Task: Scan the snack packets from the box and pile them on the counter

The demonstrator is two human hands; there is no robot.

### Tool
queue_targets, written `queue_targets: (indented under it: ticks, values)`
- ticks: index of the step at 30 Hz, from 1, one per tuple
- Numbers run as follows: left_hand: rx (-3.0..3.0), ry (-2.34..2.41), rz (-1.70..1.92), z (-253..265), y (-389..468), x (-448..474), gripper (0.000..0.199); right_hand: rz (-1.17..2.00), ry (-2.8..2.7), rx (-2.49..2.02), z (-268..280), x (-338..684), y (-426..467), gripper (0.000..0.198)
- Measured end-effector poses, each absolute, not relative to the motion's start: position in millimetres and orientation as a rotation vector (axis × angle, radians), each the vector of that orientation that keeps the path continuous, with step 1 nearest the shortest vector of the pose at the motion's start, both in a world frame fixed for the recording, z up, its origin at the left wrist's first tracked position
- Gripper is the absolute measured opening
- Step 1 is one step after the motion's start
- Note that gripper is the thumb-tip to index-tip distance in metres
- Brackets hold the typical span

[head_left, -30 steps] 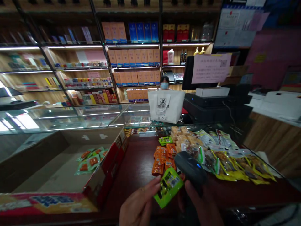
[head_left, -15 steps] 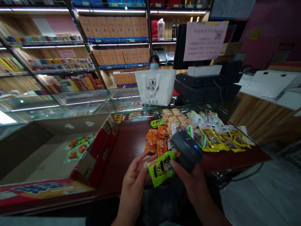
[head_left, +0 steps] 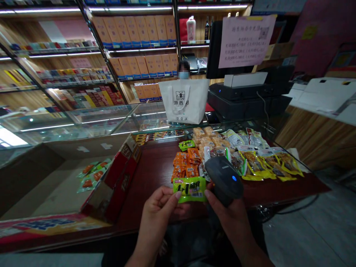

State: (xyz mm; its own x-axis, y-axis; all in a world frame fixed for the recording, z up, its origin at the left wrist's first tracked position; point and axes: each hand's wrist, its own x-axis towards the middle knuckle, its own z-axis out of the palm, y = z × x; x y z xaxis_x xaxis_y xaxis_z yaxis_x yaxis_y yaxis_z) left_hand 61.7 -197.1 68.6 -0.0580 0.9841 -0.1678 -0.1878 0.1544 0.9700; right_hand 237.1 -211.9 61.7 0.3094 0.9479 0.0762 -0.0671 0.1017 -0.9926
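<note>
Between my hands, above the table's front edge, a green snack packet [head_left: 189, 189] lies nearly level with its printed face up. My left hand [head_left: 164, 204] pinches its left end between thumb and fingers. In my right hand [head_left: 229, 207] is a dark barcode scanner [head_left: 222, 174] with a blue light on top; the thumb of that hand touches the packet's right end. Just beyond the packet lie orange snack packets [head_left: 183, 163] and another green packet [head_left: 187, 145]. Behind the scanner are beige wrapped snacks [head_left: 207, 139], with yellow-edged packs [head_left: 254, 161] to their right.
An open cardboard box [head_left: 55, 185] with a few clear packs [head_left: 94, 175] stands on the left. A white bag [head_left: 183, 104] sits on the glass counter, a masked person behind it. A monitor [head_left: 214, 52] with a pink notice stands at right.
The green packet has turned from tilted to nearly level, and my left thumb now lies over its left end. The scanner stays in my right hand. The view has shifted slightly.
</note>
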Motion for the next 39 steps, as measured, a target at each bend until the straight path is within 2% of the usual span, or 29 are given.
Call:
queue_targets:
  ticks: [4, 13, 39]
  values:
    - [0.958, 1.249, 1.383, 74.0, -181.7, 52.5, 0.038, 1.048, -0.902, -1.268, 66.3, 245.0, -214.1, 0.034]
    - [1.109, 1.336, 1.592, 66.2, -161.2, 43.6, 0.03, 1.358, -1.214, -1.199, 56.0, 235.3, -230.5, 0.047]
    - [1.164, 1.502, 1.573, 69.9, -157.1, 56.2, 0.022, 1.239, -1.221, -1.231, 46.8, 224.6, -216.6, 0.048]
